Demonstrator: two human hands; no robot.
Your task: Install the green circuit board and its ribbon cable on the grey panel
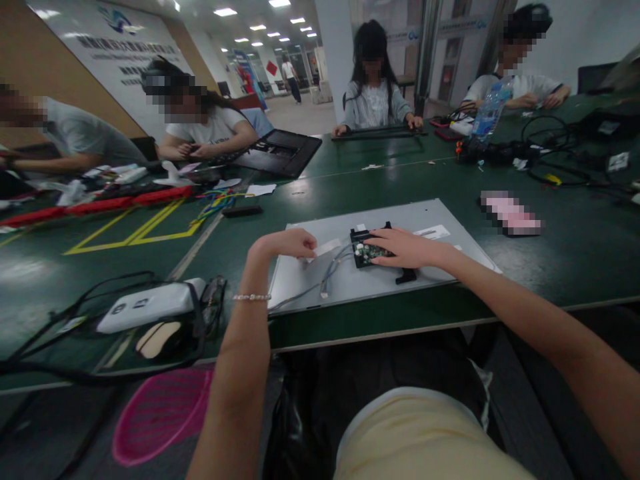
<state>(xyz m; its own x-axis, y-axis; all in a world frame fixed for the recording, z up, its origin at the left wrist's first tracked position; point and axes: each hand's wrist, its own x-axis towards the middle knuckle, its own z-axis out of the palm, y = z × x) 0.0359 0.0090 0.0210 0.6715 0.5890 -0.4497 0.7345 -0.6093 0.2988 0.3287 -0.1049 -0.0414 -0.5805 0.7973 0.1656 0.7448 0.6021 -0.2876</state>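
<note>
A flat grey panel (pixel 300 288) lies on the green table near its front edge. On it sits a green circuit board (pixel 367 253) in a black plastic frame, with grey cables (pixel 329 272) running left from it. My right hand (pixel 413 247) rests on the board, fingers stretched out over its right part and hiding some of it. Over the panel's left part, my left hand (pixel 295 243) is closed, fingertips pinched at the end of a whitish strip (pixel 328 249) that looks like tape. A bracelet (pixel 251 297) circles my left wrist.
A white device (pixel 150 307), a computer mouse (pixel 160 339) and black cables lie at left. A pink phone (pixel 511 213) is right of the panel. A pink basket (pixel 163 417) stands below the table edge. Across the table, people sit near an open laptop shell (pixel 283 153) and a water bottle (pixel 487 117).
</note>
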